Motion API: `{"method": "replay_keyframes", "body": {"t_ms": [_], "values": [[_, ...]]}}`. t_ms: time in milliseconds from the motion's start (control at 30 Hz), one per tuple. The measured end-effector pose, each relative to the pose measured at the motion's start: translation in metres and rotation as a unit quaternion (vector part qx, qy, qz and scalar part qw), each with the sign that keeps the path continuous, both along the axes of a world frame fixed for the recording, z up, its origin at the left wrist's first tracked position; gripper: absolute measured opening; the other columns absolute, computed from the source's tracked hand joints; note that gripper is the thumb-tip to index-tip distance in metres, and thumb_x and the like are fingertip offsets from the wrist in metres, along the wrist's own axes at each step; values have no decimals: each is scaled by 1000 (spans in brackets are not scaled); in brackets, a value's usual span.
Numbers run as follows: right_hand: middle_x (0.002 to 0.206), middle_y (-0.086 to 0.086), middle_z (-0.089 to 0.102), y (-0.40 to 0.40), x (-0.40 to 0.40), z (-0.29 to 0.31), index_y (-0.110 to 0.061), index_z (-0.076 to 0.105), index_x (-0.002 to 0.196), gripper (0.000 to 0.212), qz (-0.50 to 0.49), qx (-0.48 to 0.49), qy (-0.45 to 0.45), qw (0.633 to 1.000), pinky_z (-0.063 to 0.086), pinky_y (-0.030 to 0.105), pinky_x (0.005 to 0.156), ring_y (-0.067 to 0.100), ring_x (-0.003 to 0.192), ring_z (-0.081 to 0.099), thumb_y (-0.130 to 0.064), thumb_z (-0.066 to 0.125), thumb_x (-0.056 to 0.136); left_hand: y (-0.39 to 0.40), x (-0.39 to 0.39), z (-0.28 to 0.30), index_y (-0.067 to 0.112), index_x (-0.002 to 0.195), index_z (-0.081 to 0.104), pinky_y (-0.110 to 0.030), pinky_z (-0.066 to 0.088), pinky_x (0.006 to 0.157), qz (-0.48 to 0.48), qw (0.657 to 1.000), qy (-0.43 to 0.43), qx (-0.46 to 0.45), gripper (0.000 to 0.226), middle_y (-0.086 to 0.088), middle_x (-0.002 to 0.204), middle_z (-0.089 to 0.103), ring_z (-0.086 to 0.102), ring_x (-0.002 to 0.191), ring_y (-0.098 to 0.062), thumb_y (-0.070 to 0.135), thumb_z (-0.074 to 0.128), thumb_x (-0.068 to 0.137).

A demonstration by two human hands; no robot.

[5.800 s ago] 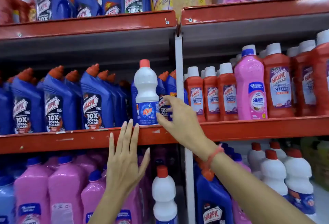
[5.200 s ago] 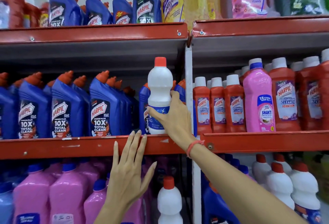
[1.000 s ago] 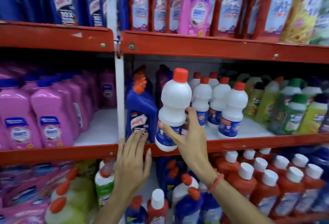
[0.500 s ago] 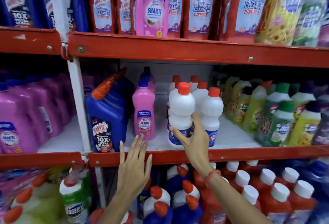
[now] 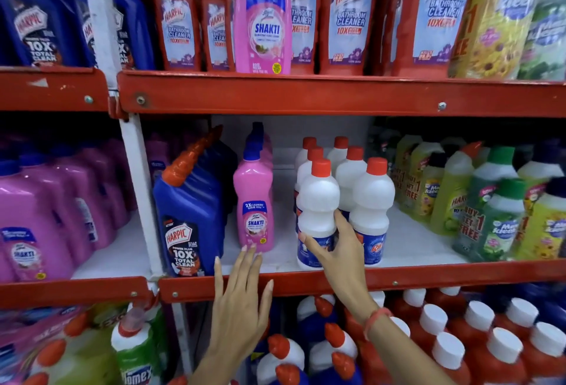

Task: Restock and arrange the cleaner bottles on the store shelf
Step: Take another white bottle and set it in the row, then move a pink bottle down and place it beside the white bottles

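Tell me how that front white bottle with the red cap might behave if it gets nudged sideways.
The white bottle is tall on a narrow base, so it probably tips rather than slides. Its neighbour bottle close on the right might catch it. Its smooth plastic looks stiff and possibly slippery, though the right hand wraps its lower label.

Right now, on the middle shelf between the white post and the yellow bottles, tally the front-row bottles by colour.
blue Harpic bottle: 1
pink Shakti bottle: 1
white bottles with red caps: 2
Total: 4

Front bottle (image 5: 318,201) on shelf (image 5: 337,280) — Shakti bottle (image 5: 253,201) left, Harpic bottle (image 5: 186,216) further left.
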State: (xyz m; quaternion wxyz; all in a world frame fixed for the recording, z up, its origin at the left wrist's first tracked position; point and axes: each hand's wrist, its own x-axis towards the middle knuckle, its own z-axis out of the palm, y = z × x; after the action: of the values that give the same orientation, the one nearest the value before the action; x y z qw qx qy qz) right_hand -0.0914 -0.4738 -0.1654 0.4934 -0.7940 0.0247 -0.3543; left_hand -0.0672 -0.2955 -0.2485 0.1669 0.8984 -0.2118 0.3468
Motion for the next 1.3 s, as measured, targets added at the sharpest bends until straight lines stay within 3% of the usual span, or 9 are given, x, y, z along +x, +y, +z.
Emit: {"method": "replay_keyframes", "body": {"t_ms": [133, 267, 367, 433, 600, 800, 1033, 1200, 1300], "values": [[138, -5, 50, 21, -11, 32, -19, 43, 141, 68, -71, 3, -100, 992, 44, 46, 108, 21, 129, 48, -22, 75, 82, 0, -4, 33, 13, 147, 39, -43, 5, 123, -41, 997, -49, -42, 58, 0, 155, 38, 27, 146, -11, 44, 27, 99], [133, -4, 48, 50, -25, 98, -19, 44, 142, 59, -100, -40, -238, 965, 39, 36, 109, 17, 127, 45, -19, 68, 88, 7, -1, 100, 12, 148, 37, -44, 7, 124, -63, 984, -155, -64, 58, -2, 157, 35, 25, 147, -15, 36, 40, 95], [135, 4, 48, 64, -24, 146, -15, 45, 142, 57, -107, -71, -297, 946, 34, 18, 107, 12, 124, 41, -20, 67, 89, 18, 3, 148, 8, 145, 40, -47, 9, 123, -55, 969, -233, -60, 57, -6, 156, 37, 28, 147, -19, 32, 42, 94], [137, 6, 46, 70, -18, 178, -13, 43, 142, 61, -112, -88, -303, 942, 31, 15, 106, 13, 123, 39, -25, 68, 88, 26, 8, 174, 7, 144, 42, -50, 12, 122, -44, 961, -264, -61, 55, -8, 154, 39, 30, 146, -21, 34, 38, 97], [139, 19, 43, 82, 10, 243, -4, 33, 147, 85, -146, -160, -233, 948, 31, 35, 106, 35, 125, 42, -44, 70, 82, 47, 19, 214, 8, 145, 41, -55, 17, 120, -11, 953, -298, -53, 55, -8, 156, 37, 29, 146, -22, 34, 38, 97], [138, 16, 43, 102, 28, 271, -15, 3, 157, 111, -103, -175, -156, 967, 49, 43, 97, 33, 120, 52, -44, 75, 79, 63, 26, 219, 8, 145, 41, -53, 11, 122, 19, 957, -290, -24, 58, -8, 157, 35, 29, 147, -22, 36, 42, 95], [131, 15, 48, 97, 21, 286, -19, 3, 158, 110, -118, -166, -258, 944, 55, 44, 92, 27, 112, 56, -38, 77, 79, 73, 33, 210, 12, 149, 34, -55, 20, 119, 15, 962, -274, -7, 61, -5, 160, 29, 25, 148, -21, 38, 41, 95], [124, 10, 54, 93, -11, 300, -19, 10, 158, 113, -102, -138, -289, 942, 49, 28, 86, 15, 102, 52, -46, 80, 73, 78, 34, 211, 13, 151, 30, -56, 21, 119, 17, 961, -276, 5, 60, -4, 161, 27, 22, 149, -20, 37, 40, 97], [128, 6, 59, 92, -29, 278, -21, 18, 157, 115, -58, -81, -289, 952, 54, 40, 96, 20, 111, 60, -52, 80, 65, 77, 32, 208, 12, 151, 30, -55, 19, 120, 17, 961, -275, 5, 60, -5, 161, 26, 21, 149, -21, 36, 42, 97]]}}
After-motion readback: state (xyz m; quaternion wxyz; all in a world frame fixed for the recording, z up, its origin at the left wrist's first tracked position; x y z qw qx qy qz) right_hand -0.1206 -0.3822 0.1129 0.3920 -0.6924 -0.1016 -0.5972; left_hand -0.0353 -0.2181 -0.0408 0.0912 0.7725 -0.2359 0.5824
